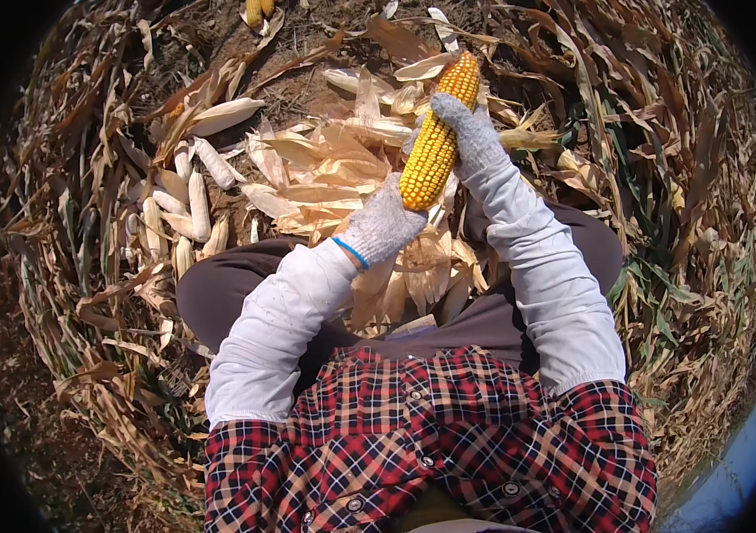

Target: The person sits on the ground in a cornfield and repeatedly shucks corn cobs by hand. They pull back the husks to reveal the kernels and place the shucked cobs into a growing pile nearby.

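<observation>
A bare yellow ear of corn (432, 154) is held in front of me, tilted with its far end up and to the right. My left hand (388, 223), in a pale knit glove with a blue cuff edge, grips its near end. Around its upper half closes my right hand (468, 133), gloved in the same pale knit, the thumb lying across the kernels. Loose dry corn husks (331, 170) are heaped on the ground beneath and beyond both hands. More peeled husks (411, 280) lie between my folded legs.
Several ears in pale husks (198, 206) lie in a group at the left, with another husked ear (226, 116) above them. Yellow corn (256, 12) shows at the far top edge. Dry cornstalks (658, 126) bank up on the right, and stalks (84, 266) line the left.
</observation>
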The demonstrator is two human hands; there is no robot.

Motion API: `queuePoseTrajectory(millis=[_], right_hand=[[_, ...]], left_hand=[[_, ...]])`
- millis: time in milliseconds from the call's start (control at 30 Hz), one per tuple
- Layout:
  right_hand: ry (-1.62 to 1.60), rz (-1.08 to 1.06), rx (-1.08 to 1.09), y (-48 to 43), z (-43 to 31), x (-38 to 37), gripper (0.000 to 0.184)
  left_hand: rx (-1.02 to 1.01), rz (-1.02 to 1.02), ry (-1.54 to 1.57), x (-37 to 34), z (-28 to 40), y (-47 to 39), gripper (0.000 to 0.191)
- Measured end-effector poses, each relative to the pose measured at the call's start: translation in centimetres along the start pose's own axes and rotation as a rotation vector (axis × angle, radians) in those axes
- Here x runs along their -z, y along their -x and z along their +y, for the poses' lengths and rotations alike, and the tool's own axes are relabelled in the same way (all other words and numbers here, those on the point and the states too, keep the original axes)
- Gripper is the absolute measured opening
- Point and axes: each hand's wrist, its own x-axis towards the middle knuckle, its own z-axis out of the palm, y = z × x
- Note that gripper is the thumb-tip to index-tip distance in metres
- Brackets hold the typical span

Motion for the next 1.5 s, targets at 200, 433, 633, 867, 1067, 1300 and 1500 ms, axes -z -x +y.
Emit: queuePoseTrajectory(millis=[200,433,633,867,1067,1300,1500], right_hand=[[0.22,-0.116,-0.179,1.1,-1.6,-0.9,0.05],[0.61,-0.252,-0.056,2.8,-0.1,-1.9,0.057],[-0.305,0.03,0.006,0.1,-0.2,0.3,0.04],[-0.297,0.002,0.011,2.0,0.7,-2.1,0.047],[-0.428,-0.058,-0.021,0.7,-2.1,-1.0,0.046],[-0.467,0.138,0.146,-0.7,-7.2,-0.8,0.02],[-0.351,0.045,0.203,2.2,-12.5,-2.1,0.021]], left_hand=[[-0.075,-0.377,-0.482,1.4,1.7,1.1,0.035],[-0.125,-0.725,-0.593,-1.3,-0.3,1.4,0.052],[-0.237,-0.182,0.409,3.5,-2.1,-2.4,0.053],[-0.174,0.132,0.202,2.3,1.2,-1.0,0.083],[0.076,-0.375,0.851,4.4,1.4,0.2,0.073],[0.086,-0.524,0.976,4.8,-1.5,1.0,0.074],[-0.039,-0.436,0.422,1.2,-9.2,5.4,0.048]])
